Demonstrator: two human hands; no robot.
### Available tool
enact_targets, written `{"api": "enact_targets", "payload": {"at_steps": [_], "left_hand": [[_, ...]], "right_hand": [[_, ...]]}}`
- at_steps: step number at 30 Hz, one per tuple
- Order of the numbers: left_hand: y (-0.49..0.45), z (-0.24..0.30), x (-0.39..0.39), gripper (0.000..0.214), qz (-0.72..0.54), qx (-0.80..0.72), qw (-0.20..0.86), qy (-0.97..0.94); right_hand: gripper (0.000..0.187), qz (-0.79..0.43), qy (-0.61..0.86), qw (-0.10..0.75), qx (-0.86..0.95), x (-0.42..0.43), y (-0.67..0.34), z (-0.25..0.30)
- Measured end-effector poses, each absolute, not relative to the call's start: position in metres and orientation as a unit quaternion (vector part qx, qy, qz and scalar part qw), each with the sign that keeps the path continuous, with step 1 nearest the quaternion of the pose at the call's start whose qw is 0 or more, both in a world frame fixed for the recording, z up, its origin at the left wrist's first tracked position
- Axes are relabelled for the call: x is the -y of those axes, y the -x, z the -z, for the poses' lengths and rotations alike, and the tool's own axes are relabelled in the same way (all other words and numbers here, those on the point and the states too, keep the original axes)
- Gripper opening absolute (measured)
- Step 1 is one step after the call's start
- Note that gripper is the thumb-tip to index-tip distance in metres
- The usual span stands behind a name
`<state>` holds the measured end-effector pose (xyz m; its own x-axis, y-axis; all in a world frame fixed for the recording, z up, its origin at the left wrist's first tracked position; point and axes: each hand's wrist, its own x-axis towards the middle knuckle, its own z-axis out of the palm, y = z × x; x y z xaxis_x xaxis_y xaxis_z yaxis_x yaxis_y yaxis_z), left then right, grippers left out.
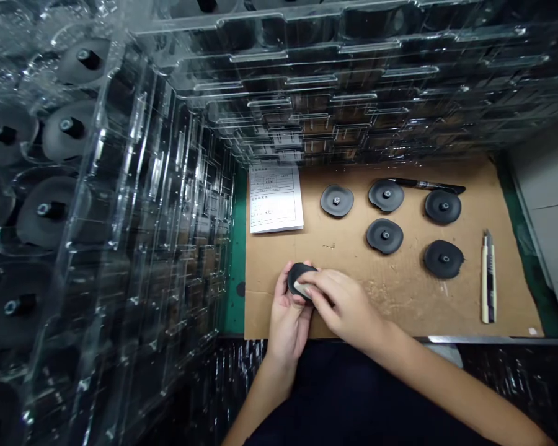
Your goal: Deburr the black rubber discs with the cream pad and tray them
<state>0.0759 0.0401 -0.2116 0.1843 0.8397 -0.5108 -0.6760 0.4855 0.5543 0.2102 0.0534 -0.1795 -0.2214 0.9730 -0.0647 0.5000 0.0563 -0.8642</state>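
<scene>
Near the front edge of the cardboard, my left hand (288,319) has its fingers wrapped round a dark rounded disc (296,272). My right hand (341,300) pinches a small pale piece (302,287) and presses it against the disc's face; what kind of piece it is I cannot make out. Several similar black discs, each with a metal-tipped stud in its middle, lie on the cardboard, among them one disc (337,201) ahead of my hands and another disc (385,236) to the right.
A cardboard sheet (325,248) covers the green work surface. On it are a stack of printed papers (275,201), a black pen (428,184) and a cutter knife (488,279). Tall stacks of clear plastic trays (307,80) rise behind, with more trays (134,204) holding discs at the left.
</scene>
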Motion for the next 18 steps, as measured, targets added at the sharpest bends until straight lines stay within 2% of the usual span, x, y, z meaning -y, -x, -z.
{"api": "enact_targets", "payload": {"at_steps": [6,9,12,16,18], "left_hand": [[-0.077,0.207,-0.044,0.058,-0.470,-0.401,0.780,-0.102],[-0.080,0.200,-0.043,0.055,-0.452,-0.404,0.787,-0.111],[-0.079,0.187,-0.040,0.053,-0.408,-0.417,0.802,-0.125],[-0.080,0.171,-0.034,0.052,-0.400,-0.434,0.796,-0.133],[-0.083,0.166,-0.031,0.050,-0.410,-0.429,0.793,-0.138]], "right_hand": [[0.018,-0.378,0.661,0.267,0.590,-0.035,-0.254,0.179],[0.020,-0.350,0.649,0.341,0.584,-0.042,-0.245,0.161],[0.024,-0.376,0.566,0.394,0.619,-0.046,-0.223,0.141],[0.019,-0.463,0.499,0.317,0.660,-0.047,-0.216,0.124],[0.018,-0.426,0.520,0.325,0.665,-0.047,-0.220,0.118]]}}
